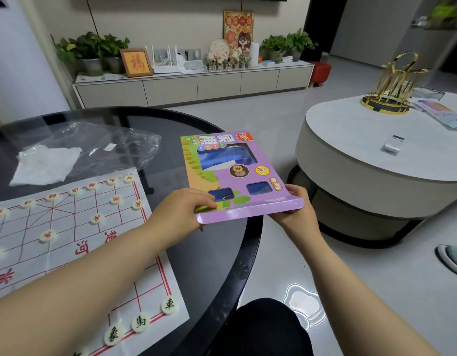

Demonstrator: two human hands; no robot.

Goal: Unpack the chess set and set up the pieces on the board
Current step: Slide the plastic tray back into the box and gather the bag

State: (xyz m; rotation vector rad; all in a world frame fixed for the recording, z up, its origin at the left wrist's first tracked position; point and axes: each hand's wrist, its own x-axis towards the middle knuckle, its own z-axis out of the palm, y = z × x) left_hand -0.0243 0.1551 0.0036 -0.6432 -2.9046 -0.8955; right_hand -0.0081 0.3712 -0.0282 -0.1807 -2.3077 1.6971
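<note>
black-lettered pieces (140, 322): three pale discs with black characters, closest to me. They sit on line crossings at the near right end of the board, with the last one in the corner.
paper board (68, 247): thin white sheet with a red grid, lying flat on the left part of the table. Big red characters run across its middle strip.
left hand (182, 210): gripping the near left corner of the box, fingers curled over the top face. The thumb is hidden underneath.
right hand (295, 209): has the near right corner, with a fingertip or thumb on the top edge. The rest is under the box, so I can't see it.
chess set box (235, 173): flat purple carton with blue cutout windows. Both hands hold it up just right of the board, over the table's right rim. Its near edge curls downward.
red-lettered pieces (97, 218): a row along the board's far edge, plus a few a line or two in front, all on crossings.
glass table (209, 253): dark round top with a black rim.
plastic bag (114, 145): clear and crumpled, on the table beyond the board.
white wrapper (46, 163): crumpled sheet at the bag's left. Can't tell if it's inside the bag.
slipper (453, 258): pale, on the floor at the far right.
coffee table (363, 160): white and round, well apart across the floor. It has a small remote (394, 146) and, further back, a gold ornament (392, 86).
TV cabinet (196, 88): long and low along the back wall, with potted plants at both ends.
</note>
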